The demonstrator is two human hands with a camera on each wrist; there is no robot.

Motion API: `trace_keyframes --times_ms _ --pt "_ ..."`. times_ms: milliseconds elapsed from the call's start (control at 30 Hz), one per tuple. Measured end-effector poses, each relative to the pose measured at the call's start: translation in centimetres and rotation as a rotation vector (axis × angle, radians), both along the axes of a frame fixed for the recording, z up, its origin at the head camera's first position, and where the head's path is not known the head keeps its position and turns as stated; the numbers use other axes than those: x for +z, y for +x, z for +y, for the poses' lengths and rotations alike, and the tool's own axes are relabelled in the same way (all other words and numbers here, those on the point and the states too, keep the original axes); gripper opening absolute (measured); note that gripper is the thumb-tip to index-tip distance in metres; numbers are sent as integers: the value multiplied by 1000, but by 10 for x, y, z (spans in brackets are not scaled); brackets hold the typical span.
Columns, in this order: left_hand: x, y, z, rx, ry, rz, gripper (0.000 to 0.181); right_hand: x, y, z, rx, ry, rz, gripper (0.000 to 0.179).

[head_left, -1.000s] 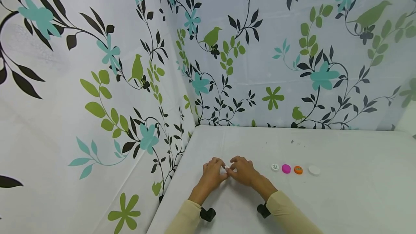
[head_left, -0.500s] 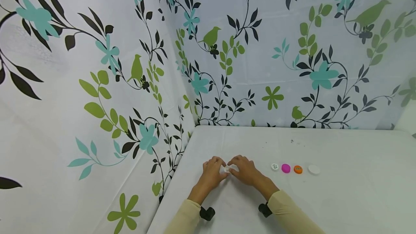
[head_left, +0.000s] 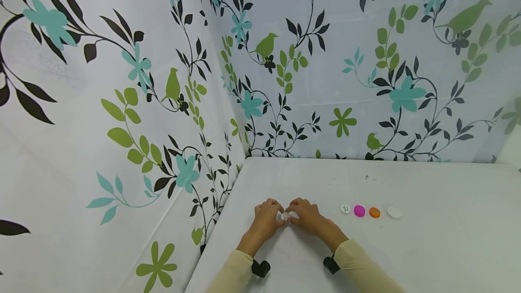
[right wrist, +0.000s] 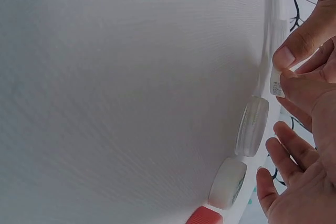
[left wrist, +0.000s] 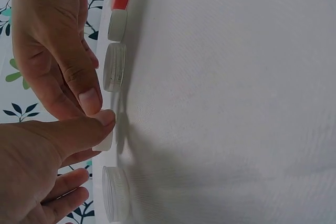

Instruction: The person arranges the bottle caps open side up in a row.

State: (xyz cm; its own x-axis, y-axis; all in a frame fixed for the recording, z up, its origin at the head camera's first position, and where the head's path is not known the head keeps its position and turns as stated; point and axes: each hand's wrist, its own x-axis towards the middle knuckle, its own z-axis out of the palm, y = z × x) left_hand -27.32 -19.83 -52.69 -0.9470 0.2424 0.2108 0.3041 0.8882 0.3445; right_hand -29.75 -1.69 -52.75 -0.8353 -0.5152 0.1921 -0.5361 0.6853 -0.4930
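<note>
My left hand point(head_left: 266, 217) and right hand point(head_left: 307, 217) meet over the white table point(head_left: 309, 261), fingertips nearly together. Between their thumbs and fingers both pinch a small white piece point(right wrist: 276, 86) with fine dark print. In the left wrist view the same white piece point(left wrist: 103, 144) shows just below my left thumb; fingers cover most of it. A clear round cap point(left wrist: 115, 67) stands on the right hand's side, and another clear round cap point(left wrist: 115, 195) on the left hand's side. The right hand's other fingers point(right wrist: 268, 187) are spread loosely.
Right of the hands lie a white printed cap point(head_left: 345, 209), a magenta cap point(head_left: 359, 211), an orange cap point(head_left: 374, 212) and a plain white cap point(head_left: 394, 213). A white cap point(right wrist: 228, 183) and a red cap point(right wrist: 205, 216) sit near the right hand. Patterned curtain point(head_left: 301, 58) hangs behind.
Both hands have dipped slightly toward me. More of the clear and white things between them shows now, and a bit of red appears beside the right wrist.
</note>
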Motion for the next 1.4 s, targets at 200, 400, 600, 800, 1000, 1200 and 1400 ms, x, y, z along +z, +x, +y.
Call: trace_keyframes --times_ms 200,400,600,800,1000,1200,1400 --pt "-1 1 0 5 -21 -1 24 4 6 0 2 7 3 14" --pt "-1 3 -1 -2 -30 4 27 -2 4 -2 -4 20 32 15" --pt "-1 4 0 2 -41 -12 26 -6 3 -2 -14 41 51 16" --pt "0 5 2 2 -34 -17 32 -4 5 2 -25 64 68 23" --pt "5 6 10 -9 -53 -30 40 4 7 14 -64 93 27 43" --pt "10 3 23 -39 -73 -90 40 11 7 28 -94 119 -10 50" --pt "12 4 33 -44 -111 -122 43 12 9 40 -106 117 -51 49"
